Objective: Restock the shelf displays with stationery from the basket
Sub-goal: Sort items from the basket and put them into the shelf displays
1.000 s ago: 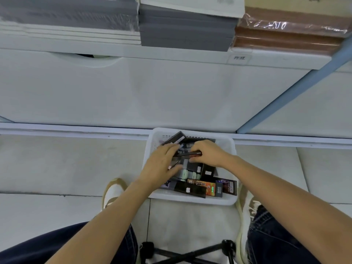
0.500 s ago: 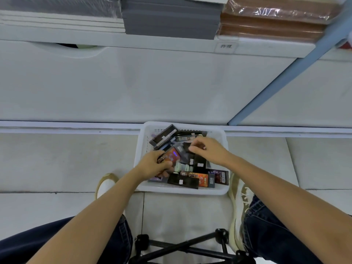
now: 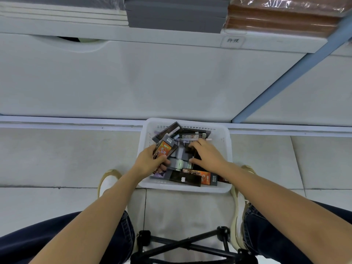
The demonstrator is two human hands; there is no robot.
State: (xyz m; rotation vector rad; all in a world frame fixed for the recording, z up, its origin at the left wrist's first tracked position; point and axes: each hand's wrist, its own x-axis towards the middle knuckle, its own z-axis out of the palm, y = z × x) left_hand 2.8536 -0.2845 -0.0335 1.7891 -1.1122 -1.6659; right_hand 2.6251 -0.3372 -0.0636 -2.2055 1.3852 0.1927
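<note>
A white plastic basket (image 3: pixel 225 141) sits on the tiled floor against the shelf base, filled with several dark and orange stationery boxes. My left hand (image 3: pixel 150 162) grips an orange and grey pen box (image 3: pixel 164 148), tilted up over the basket's left side. My right hand (image 3: pixel 207 155) reaches into the middle of the basket, its fingers curled down onto a dark box (image 3: pixel 190 149); the fingertips are hidden among the boxes. Another orange box (image 3: pixel 204 177) and a black box (image 3: pixel 184 179) lie along the basket's near wall.
The white shelf unit (image 3: pixel 133 79) rises right behind the basket, with stacked grey (image 3: pixel 175 14) and brown wrapped (image 3: pixel 282 18) notebooks on its upper ledge. A blue upright (image 3: pixel 285 82) slants at right. My shoes flank the basket; a black stool frame (image 3: pixel 190 244) stands below.
My left hand has lifted the orange box higher and tilted it upright. My right hand has shifted slightly, still digging among the boxes in the basket's middle.
</note>
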